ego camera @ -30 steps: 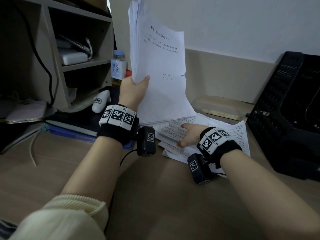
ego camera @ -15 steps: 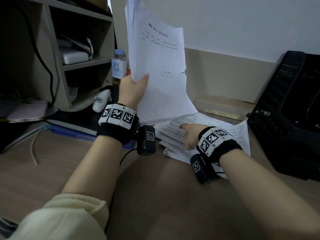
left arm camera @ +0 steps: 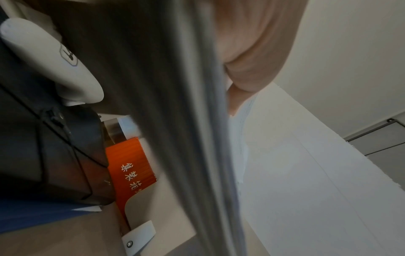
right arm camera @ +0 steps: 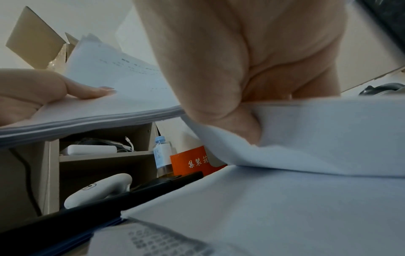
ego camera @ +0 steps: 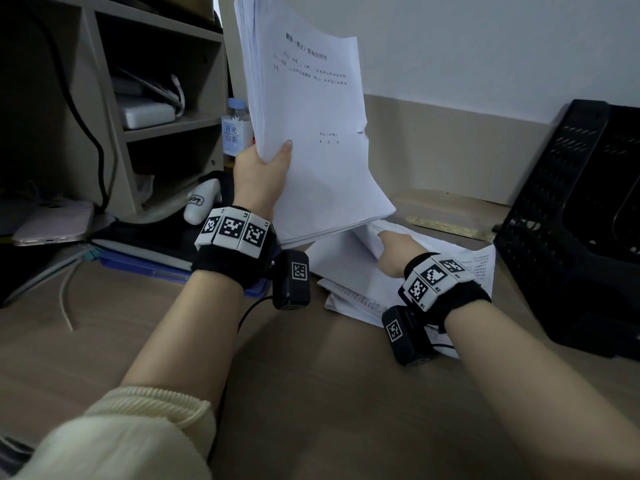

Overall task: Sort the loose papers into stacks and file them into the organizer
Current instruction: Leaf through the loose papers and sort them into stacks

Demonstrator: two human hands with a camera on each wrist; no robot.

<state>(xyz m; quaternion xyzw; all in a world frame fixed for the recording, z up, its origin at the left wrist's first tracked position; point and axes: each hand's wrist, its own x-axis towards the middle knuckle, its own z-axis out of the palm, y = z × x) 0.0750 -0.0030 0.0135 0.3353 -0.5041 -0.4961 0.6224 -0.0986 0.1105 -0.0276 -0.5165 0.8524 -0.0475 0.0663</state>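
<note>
My left hand [ego camera: 263, 171] grips a thick stack of white papers [ego camera: 311, 133] and holds it upright above the desk, thumb across the front sheet. In the left wrist view the stack's edge [left arm camera: 197, 138] fills the middle. Under it lie loose printed papers [ego camera: 349, 271] on the wooden desk. My right hand [ego camera: 394, 251] pinches the top sheet of that pile and lifts its left edge; the right wrist view has the thumb and fingers [right arm camera: 241, 121] curled on the bent sheet [right arm camera: 306, 138]. The black mesh organizer [ego camera: 571, 216] stands at the right.
A wooden shelf unit [ego camera: 114, 109] with a white adapter and cables stands at the left. A bottle [ego camera: 237, 129], a white handheld device [ego camera: 201, 202], a black and blue folder [ego camera: 138, 251] and a phone [ego camera: 52, 223] lie beside it. An orange box [right arm camera: 192, 162] sits behind.
My right hand went from lying flat on the loose pile to pinching its top sheet and raising the edge. The upright stack in my left hand shifted slightly left and up.
</note>
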